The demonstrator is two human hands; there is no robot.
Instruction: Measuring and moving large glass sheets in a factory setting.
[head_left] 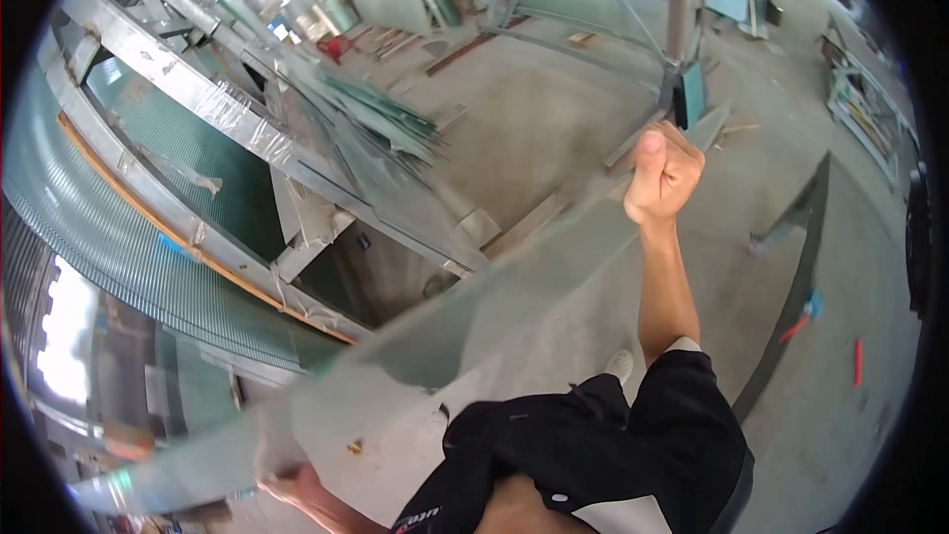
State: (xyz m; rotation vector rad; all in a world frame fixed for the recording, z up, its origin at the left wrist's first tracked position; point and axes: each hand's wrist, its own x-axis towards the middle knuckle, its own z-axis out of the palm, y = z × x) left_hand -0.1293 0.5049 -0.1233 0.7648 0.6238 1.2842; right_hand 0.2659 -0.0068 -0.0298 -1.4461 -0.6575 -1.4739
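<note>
A long, narrow strip of clear greenish glass (514,287) slants across in front of me, from the lower left up to the right. My right hand (664,178) is closed around its upper right part, with the thumb folded against the fingers. Down at the left, my left hand (284,480) grips the strip's lower edge. Part of that hand shows blurred through the glass. The floor and a shoe (620,366) are visible below the strip.
At left stands a metal rack (213,104) with large glass sheets, thin glass strips (381,114) piled beyond it. On the right, a grey-topped table (840,435) bears a red stick-like item (858,363) and a small blue-and-red object (813,305). A metal frame (677,30) rises ahead.
</note>
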